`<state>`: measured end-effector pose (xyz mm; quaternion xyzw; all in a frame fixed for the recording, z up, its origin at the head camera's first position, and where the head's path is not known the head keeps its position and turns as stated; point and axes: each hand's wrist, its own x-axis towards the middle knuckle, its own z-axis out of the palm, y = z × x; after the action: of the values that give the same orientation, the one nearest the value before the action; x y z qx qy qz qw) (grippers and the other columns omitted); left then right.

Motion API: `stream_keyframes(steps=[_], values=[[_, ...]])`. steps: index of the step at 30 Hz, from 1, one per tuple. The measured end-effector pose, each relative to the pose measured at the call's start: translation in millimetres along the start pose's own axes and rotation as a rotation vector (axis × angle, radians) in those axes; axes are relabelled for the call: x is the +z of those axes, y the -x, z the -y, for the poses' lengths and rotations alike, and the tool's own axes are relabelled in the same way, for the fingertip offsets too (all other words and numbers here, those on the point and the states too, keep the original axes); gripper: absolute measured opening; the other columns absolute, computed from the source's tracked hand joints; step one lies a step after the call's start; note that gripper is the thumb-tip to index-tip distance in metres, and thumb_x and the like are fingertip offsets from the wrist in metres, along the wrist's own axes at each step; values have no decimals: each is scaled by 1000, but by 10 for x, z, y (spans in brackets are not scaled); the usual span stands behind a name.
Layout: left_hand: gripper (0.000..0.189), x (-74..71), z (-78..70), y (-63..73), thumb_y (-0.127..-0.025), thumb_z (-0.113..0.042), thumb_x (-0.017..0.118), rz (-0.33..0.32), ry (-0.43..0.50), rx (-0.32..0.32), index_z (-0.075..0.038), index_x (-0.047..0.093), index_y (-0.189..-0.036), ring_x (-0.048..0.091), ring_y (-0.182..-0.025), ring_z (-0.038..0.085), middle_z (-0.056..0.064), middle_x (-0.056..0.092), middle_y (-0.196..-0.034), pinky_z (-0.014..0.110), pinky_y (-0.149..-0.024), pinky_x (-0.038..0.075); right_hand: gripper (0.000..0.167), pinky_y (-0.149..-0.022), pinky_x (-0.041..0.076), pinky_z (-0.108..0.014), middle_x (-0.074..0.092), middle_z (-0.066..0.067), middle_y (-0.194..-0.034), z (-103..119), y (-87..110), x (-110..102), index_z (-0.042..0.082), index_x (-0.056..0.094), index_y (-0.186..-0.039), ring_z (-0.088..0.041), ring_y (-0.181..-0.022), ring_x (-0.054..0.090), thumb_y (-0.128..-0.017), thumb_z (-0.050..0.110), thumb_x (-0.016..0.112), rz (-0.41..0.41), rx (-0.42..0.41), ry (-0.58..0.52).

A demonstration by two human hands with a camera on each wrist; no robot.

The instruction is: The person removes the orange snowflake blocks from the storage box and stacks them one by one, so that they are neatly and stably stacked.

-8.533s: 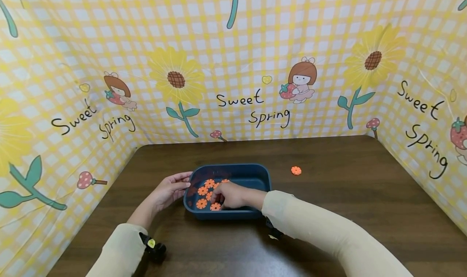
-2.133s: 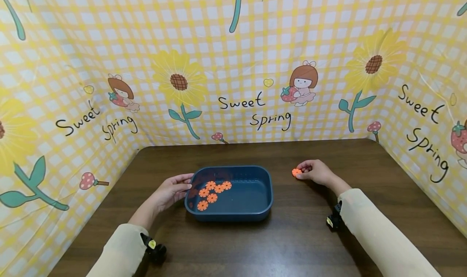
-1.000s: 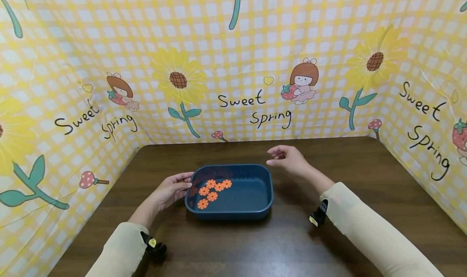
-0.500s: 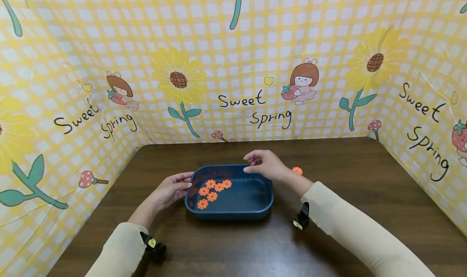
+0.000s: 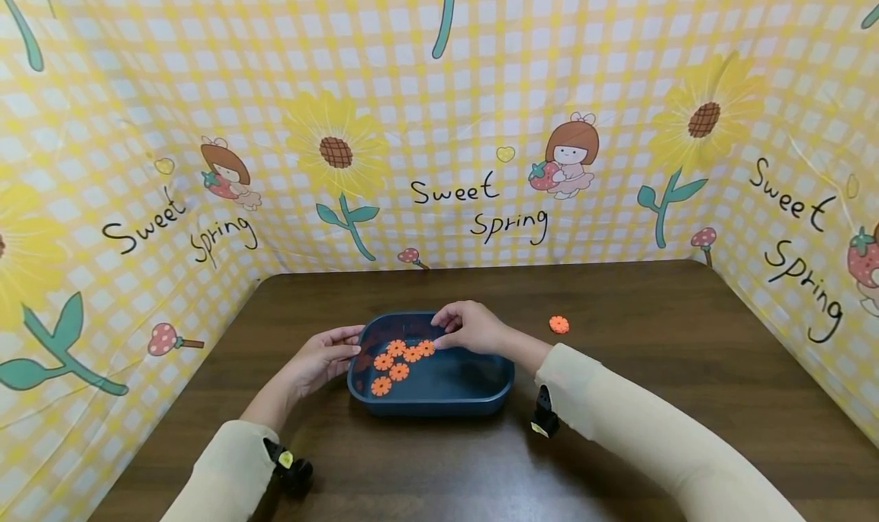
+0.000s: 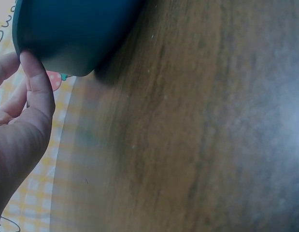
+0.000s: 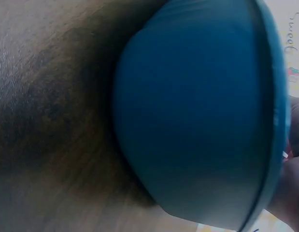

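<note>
In the head view a dark blue plastic tub stands on the table. My left hand holds its left rim; the left wrist view shows the thumb against that rim. Several orange notched plastic discs lie in the left half of the tub. My right hand is over the tub, fingers loosely bent, its thumb tip close to the rightmost disc; whether they touch I cannot tell. Nothing shows in its grasp. In the right wrist view the tub wall hides most of that hand.
Right of the tub, an orange notched piece lies on the brown wooden table; whether it is one disc or a stack I cannot tell. A yellow checked cloth encloses the back and sides. Black wrist cameras are strapped to both forearms.
One disc fewer lies in the tub than 8.5 s ago. The right hand held the orange piece right of the tub, let go, then moved left over the tub. The left hand has stayed.
</note>
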<state>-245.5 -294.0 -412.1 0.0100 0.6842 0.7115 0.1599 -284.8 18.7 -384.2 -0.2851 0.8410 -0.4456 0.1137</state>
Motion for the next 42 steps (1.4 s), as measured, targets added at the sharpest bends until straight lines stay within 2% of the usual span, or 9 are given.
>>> stream_keyframes(steps=[6,16,29,42], values=[[52,-5,13,-6,-96,0,57,1,-5,4,6,38,-144,61,-105,23,14,57,-118,38,-91,51,34,-82,52,-31,63,-8,-113,-38,-56,99,4,67,-116,-18,-98,58,-86,15,76,49,31,24],[52,-7,18,-6,-96,0,56,-1,-3,2,6,38,-144,62,-105,23,15,57,-119,38,-92,51,38,-82,51,-31,61,-8,-119,-52,-81,217,6,64,-121,-20,-104,58,-86,16,75,138,66,96],[51,-21,32,-10,-95,0,58,2,4,17,6,40,-143,62,-102,21,14,57,-118,36,-89,52,47,-81,52,-29,58,-7,-126,-86,-137,302,8,61,-129,-17,-103,59,-85,13,76,159,89,159],[53,-30,49,-21,-94,-1,59,18,13,22,6,39,-143,63,-102,20,11,60,-116,36,-89,52,45,-82,50,-28,57,-5,-119,-65,-151,360,8,62,-127,-15,-97,58,-84,10,76,166,97,240]])
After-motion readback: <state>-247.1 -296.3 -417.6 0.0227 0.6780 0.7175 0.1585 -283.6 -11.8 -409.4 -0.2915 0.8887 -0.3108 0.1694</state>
